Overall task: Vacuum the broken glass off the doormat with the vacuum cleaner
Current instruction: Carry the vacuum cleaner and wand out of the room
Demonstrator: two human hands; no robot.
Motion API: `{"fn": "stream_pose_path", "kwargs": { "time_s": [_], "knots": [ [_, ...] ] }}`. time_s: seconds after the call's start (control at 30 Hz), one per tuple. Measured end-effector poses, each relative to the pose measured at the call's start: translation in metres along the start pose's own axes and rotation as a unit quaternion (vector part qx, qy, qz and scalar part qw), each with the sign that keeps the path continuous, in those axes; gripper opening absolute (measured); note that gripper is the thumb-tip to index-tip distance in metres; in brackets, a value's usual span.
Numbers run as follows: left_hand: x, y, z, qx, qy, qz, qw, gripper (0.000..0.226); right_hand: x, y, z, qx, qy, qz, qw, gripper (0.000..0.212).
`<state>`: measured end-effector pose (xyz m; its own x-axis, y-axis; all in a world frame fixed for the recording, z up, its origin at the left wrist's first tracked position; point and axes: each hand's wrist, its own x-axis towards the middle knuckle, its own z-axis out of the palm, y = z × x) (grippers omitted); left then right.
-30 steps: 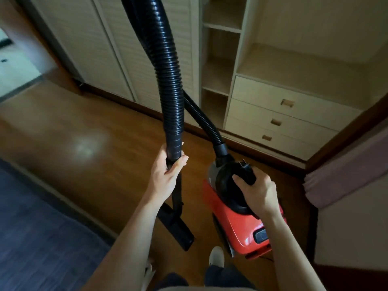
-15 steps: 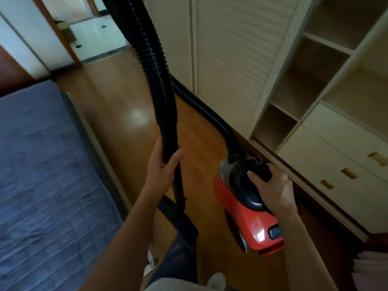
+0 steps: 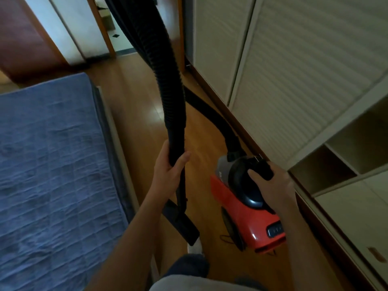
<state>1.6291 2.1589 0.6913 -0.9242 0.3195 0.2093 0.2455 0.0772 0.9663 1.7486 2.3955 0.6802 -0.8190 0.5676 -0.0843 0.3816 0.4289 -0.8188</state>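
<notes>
Head view: grips the black ribbed plastic hose (image 3: 168,80) at mid-frame with the left hand (image 3: 170,171), fingers clenched round its lower end, with the long axis running straight down-frame from the fist to the flat black floor nozzle (image 3: 182,223) at lower centre. Holds the red canister vacuum cleaner (image 3: 245,206) at lower right with the right hand (image 3: 270,185), fingers curled round its black top handle (image 3: 260,166). Shows no doormat or broken glass; judged to lie past the open doorway (image 3: 117,28) at upper left, up-frame of both fists, left hand nearer.
</notes>
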Motion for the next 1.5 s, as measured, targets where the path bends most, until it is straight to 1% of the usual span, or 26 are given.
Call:
{"fn": "stream_pose_path", "kwargs": {
  "time_s": [0.1,0.23,0.3,0.47,0.6,0.63,0.7,0.77,0.83,0.9,1.0,1.1,1.27,1.33,1.5],
  "knots": [
    [0.04,-0.009,-0.02,0.011,0.001,0.008,1.0,0.022,0.045,-0.026,0.025,0.005,-0.01,-0.006,1.0,0.014],
    [0.085,-0.019,-0.046,0.013,0.01,0.009,1.0,0.028,0.094,-0.058,0.057,0.012,-0.026,-0.031,0.999,0.016],
    [0.108,-0.025,-0.057,0.018,0.012,0.011,1.0,0.025,0.118,-0.074,0.071,0.015,-0.032,-0.046,0.998,0.009],
    [0.164,-0.049,-0.077,0.034,0.031,0.015,0.999,0.015,0.182,-0.101,0.107,0.012,-0.061,-0.062,0.996,0.005],
    [0.217,-0.073,-0.092,0.048,0.05,0.008,0.998,0.012,0.243,-0.12,0.138,0.006,-0.08,-0.074,0.994,0.007],
    [0.231,-0.079,-0.097,0.049,0.054,0.006,0.997,0.011,0.259,-0.127,0.147,0.003,-0.088,-0.08,0.993,0.011],
    [0.263,-0.088,-0.107,0.05,0.069,0.005,0.996,0.011,0.296,-0.141,0.165,0.005,-0.106,-0.089,0.99,0.018],
    [0.299,-0.095,-0.119,0.045,0.095,-0.005,0.994,0.017,0.335,-0.159,0.185,0.012,-0.128,-0.094,0.987,0.019],
    [0.334,-0.101,-0.131,0.046,0.11,-0.016,0.993,0.021,0.371,-0.178,0.204,0.008,-0.15,-0.097,0.984,0.017],
    [0.368,-0.108,-0.142,0.061,0.122,-0.018,0.99,0.021,0.405,-0.193,0.219,0.012,-0.164,-0.1,0.981,0.014],
    [0.419,-0.115,-0.159,0.076,0.162,-0.016,0.984,0.018,0.457,-0.219,0.239,0.015,-0.175,-0.116,0.978,0.005],
    [0.461,-0.12,-0.172,0.093,0.176,-0.009,0.98,0.015,0.501,-0.24,0.262,0.003,-0.184,-0.131,0.974,0.005],
    [0.516,-0.136,-0.206,0.101,0.206,-0.014,0.973,0.015,0.56,-0.27,0.306,-0.016,-0.197,-0.144,0.97,0.007],
    [0.538,-0.148,-0.221,0.091,0.218,-0.022,0.971,0.021,0.581,-0.283,0.327,-0.019,-0.199,-0.146,0.969,0.009],
    [0.599,-0.188,-0.265,0.074,0.243,-0.038,0.966,0.032,0.636,-0.318,0.383,-0.018,-0.216,-0.141,0.966,0.006]
  ]
}}
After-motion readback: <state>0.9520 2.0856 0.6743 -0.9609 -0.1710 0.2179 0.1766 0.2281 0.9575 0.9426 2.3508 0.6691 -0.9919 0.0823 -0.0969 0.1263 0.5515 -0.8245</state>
